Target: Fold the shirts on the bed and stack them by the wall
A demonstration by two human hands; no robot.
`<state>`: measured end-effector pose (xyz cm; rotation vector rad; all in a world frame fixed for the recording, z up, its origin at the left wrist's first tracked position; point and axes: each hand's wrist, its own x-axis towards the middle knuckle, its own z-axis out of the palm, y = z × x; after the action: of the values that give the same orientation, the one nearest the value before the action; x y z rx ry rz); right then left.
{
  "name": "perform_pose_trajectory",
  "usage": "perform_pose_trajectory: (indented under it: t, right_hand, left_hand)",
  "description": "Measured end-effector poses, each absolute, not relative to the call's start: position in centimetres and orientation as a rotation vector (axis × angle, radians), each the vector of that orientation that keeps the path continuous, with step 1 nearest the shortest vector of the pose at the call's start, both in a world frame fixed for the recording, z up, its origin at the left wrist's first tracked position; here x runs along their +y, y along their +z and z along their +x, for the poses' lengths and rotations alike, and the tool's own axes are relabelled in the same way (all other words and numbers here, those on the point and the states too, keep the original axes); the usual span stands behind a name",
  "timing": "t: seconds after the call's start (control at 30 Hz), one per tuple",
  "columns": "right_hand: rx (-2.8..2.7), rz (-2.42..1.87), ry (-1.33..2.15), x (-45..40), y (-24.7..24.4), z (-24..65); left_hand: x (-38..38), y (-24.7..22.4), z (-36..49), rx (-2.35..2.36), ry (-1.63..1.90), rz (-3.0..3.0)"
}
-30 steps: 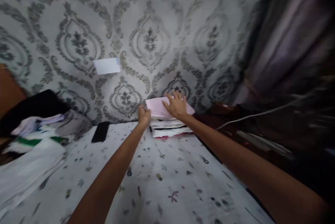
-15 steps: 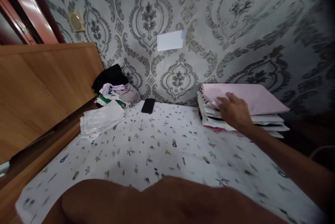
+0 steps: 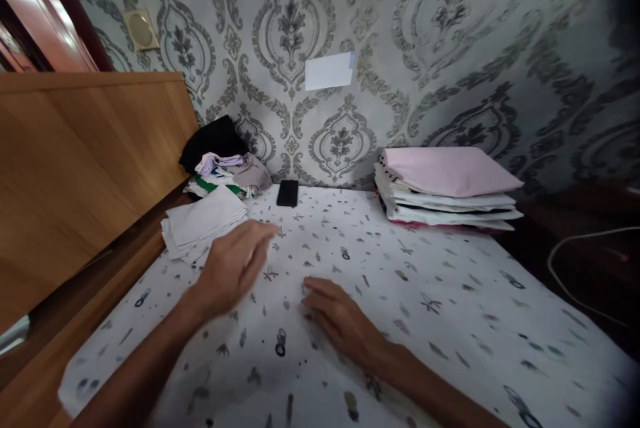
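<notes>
My left hand (image 3: 234, 268) is over the left middle of the patterned white sheet (image 3: 380, 295), thumb apart from the fingers and nothing held. It is close to the flat white cloths (image 3: 203, 218). Palm down, my right hand (image 3: 340, 318) is at the sheet's centre with its fingers loosely spread and nothing in it. Against the wall on the right lies a stack of folded cloths (image 3: 450, 205), topped by a pink folded cloth (image 3: 450, 171).
A black phone (image 3: 287, 193) lies near the wall. Behind the white cloths are a crumpled clothes pile (image 3: 240, 171) and a black cloth (image 3: 214, 141). A wooden panel (image 3: 90, 161) borders the left side. A pale cable (image 3: 570, 281) hangs at the right.
My right hand has left the pink cloth and moved left to the centre of the sheet. My left hand has come into view. The view has shifted slightly.
</notes>
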<state>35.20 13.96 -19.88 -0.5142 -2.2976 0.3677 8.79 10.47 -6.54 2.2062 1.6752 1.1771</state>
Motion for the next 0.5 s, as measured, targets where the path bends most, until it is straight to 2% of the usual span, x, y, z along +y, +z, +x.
perform_pose_trajectory:
  t: [0.07, 0.13, 0.2, 0.3, 0.5]
  right_hand:
    - [-2.272, -0.466, 0.433, 12.0, -19.8, 33.5]
    - [-2.245, -0.451, 0.461, 10.6, -19.9, 32.4]
    - [-2.234, -0.463, 0.474, 9.9, -20.1, 31.8]
    - [-2.231, -0.515, 0.523, 9.8, -20.6, 31.6]
    - [-2.216, -0.533, 0.617, 10.4, -21.3, 31.7]
  left_hand:
    - [12.5, -7.1, 4.9, 2.127, 0.799, 2.111]
    - [13.2, -9.5, 0.6, 2.534, 0.351, 1.903]
    - [13.4, -11.6, -3.1, 2.692, 0.085, 1.816]
    - [13.2, -12.8, -6.3, 2.726, 0.073, 1.814]
    - [13.6, -11.1, -6.5, 2.805, 0.234, 1.705]
